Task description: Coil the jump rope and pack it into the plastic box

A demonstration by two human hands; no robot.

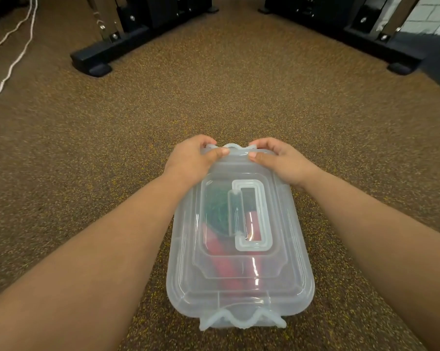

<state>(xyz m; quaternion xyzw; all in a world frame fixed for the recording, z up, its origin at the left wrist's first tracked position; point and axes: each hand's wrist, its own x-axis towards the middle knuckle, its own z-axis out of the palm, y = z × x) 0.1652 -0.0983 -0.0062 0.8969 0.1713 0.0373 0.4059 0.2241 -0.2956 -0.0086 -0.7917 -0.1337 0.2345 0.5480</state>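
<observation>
A translucent plastic box (186, 287) lies on the speckled brown floor in front of me, its lid (284, 264) on top with a folded carry handle (250, 215). Through the lid I see the jump rope (220, 249): red handles and a green coil. My left hand (192, 158) and my right hand (279, 158) both grip the far end of the lid, thumbs on top and fingers curled over the far latch (230, 146). The near latch (239, 320) hangs at the box's front end.
Black machine bases stand at the back left (107, 57) and back right (381, 44). White cords (13, 62) run along the floor at the far left. Brown speckled flooring (239, 97) stretches between them.
</observation>
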